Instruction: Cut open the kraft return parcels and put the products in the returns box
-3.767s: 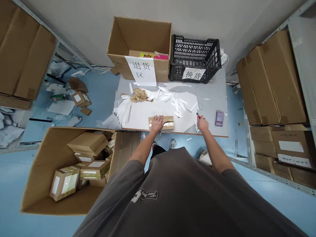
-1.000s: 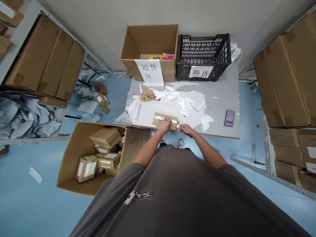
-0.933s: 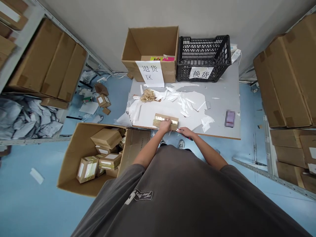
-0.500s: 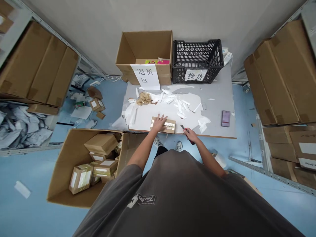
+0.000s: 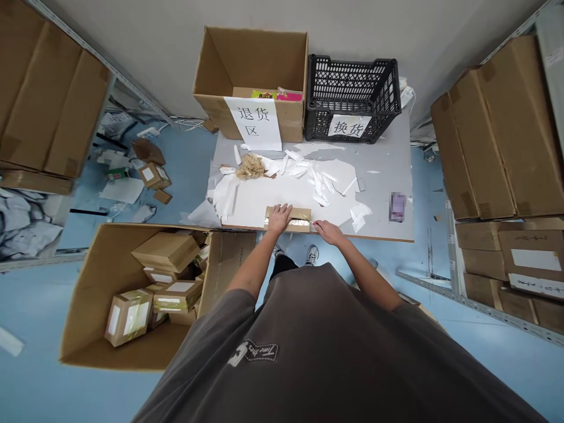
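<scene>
A small taped cardboard box (image 5: 301, 214) lies at the front edge of the table. My left hand (image 5: 280, 218) grips its left and middle part from above, fingers over the top, holding it against the tabletop. At the right end of the box, my right hand (image 5: 328, 231) is closed around a utility knife (image 5: 314, 223). The knife's tip meets the box's right end by the shiny tape; most of the handle is hidden in my fist.
White paper scraps (image 5: 321, 183) and crumpled brown tape (image 5: 251, 167) litter the table (image 5: 383, 170). Behind stand a labelled carton (image 5: 291, 126) and a black crate (image 5: 317, 126). A large carton (image 5: 83, 305) of parcels is at left, a blurred purple item (image 5: 397, 207) at right.
My right hand has moved left with the utility knife, from beside the box to its right end. My left hand stays on the box. The whole view has shifted slightly.
</scene>
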Motion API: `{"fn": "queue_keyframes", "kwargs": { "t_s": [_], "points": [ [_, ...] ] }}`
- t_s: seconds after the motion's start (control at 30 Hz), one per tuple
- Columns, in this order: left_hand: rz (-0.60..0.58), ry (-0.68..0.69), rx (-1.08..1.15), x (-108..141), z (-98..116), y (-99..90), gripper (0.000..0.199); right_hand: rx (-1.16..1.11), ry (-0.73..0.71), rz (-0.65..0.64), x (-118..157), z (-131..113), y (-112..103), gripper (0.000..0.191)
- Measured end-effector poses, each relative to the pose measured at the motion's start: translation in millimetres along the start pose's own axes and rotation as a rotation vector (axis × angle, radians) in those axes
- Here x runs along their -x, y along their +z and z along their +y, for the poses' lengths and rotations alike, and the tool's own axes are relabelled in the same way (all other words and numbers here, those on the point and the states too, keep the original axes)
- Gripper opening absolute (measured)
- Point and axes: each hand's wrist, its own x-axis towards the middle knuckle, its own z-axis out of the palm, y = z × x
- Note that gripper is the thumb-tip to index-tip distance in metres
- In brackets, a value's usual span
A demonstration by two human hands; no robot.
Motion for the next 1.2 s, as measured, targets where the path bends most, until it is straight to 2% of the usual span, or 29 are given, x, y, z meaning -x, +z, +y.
{"fn": "queue_keyframes", "kwargs": {
  "t_s": [0.2, 0.43, 0.5, 0.57, 0.63, 0.67, 0.7, 0.73, 0.77, 0.8, 0.87, 1.0, 1.07, 1.13, 1.2],
  "points": [
    [0.058, 0.003, 0.055, -9, -2, 2.8, 0.06, 0.122, -0.065, -0.03, -1, -7, -7, 0.043],
    [0.118, -0.002, 0.195, -4, -4, 15.9, 0.06, 0.208, 0.057, -0.034, -11, -20, 7, 0.043],
    [0.141, -0.014, 0.233, -1, -4, 19.4, 0.06, 0.184, 0.08, -0.002, -12, -17, 4, 0.041],
    [0.168, -0.037, 0.273, 1, -4, 21.5, 0.059, 0.093, 0.207, 0.109, -9, 0, -12, 0.039],
    [0.188, -0.045, 0.305, 3, -4, 21.9, 0.059, -0.03, 0.412, 0.284, -1, 28, -41, 0.038],
    [0.198, -0.046, 0.315, 4, -4, 21.5, 0.059, -0.036, 0.458, 0.335, 3, 44, -56, 0.042],
    [0.205, -0.046, 0.32, 4, -5, 20.8, 0.059, -0.042, 0.458, 0.37, 7, 58, -70, 0.041],
    [0.211, -0.048, 0.321, 3, -5, 19.8, 0.06, -0.087, 0.397, 0.39, 10, 69, -80, 0.037],
    [0.214, -0.054, 0.319, 3, -4, 18.8, 0.06, -0.15, 0.364, 0.405, 12, 76, -85, 0.034],
    [0.215, -0.063, 0.314, 2, -4, 17.8, 0.06, -0.217, 0.342, 0.416, 12, 78, -83, 0.032],
    [0.21, -0.074, 0.307, 1, -1, 16.6, 0.061, -0.339, 0.339, 0.422, 6, 67, -61, 0.033],
    [0.21, -0.132, 0.287, 4, 12, 18.2, 0.063, -0.561, 0.312, 0.34, -16, 14, 18, 0.055],
    [0.213, -0.175, 0.268, 9, 19, 20.1, 0.062, -0.69, 0.359, 0.329, -25, -7, 47, 0.061],
    [0.215, -0.197, 0.259, 17, 24, 22.5, 0.06, -0.763, 0.454, 0.361, -33, -18, 60, 0.062],
    [0.224, -0.208, 0.269, 28, 28, 26.0, 0.057, -0.77, 0.516, 0.409, -44, -21, 58, 0.063]
  ]
}}
